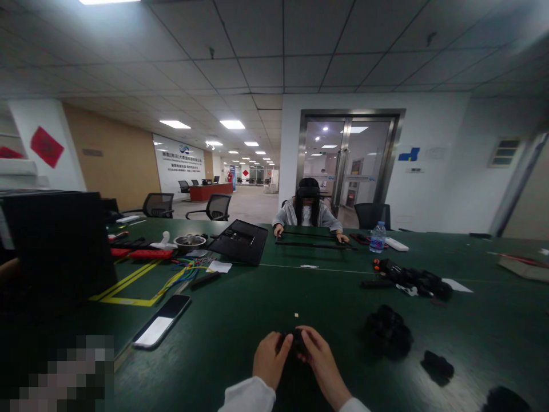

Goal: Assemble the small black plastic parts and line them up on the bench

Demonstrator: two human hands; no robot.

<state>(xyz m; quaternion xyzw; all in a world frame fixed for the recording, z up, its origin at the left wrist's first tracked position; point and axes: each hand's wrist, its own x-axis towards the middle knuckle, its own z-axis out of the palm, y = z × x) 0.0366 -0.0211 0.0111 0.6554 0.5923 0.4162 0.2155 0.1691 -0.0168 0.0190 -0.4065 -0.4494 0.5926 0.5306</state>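
Observation:
My left hand [270, 359] and my right hand [322, 361] meet low in the middle of the head view, just above the green table [206, 366]. Between their fingertips they grip a small black piece [295, 339]; the fingers cover most of it, and its kind cannot be made out. A tiny pale bit [296, 315] lies on the table beyond my fingers. To the right of my right hand rest a pile of black parts [388, 332] and a smaller black part [437, 366], both dark and blurred.
At left lie a phone [162, 321], coloured wires [182, 274] and a large black box [60, 246]. A black panel [240, 240] tilts further back. Across the table a person [306, 212] holds a black frame [315, 245]. A water bottle [378, 237] stands right of them.

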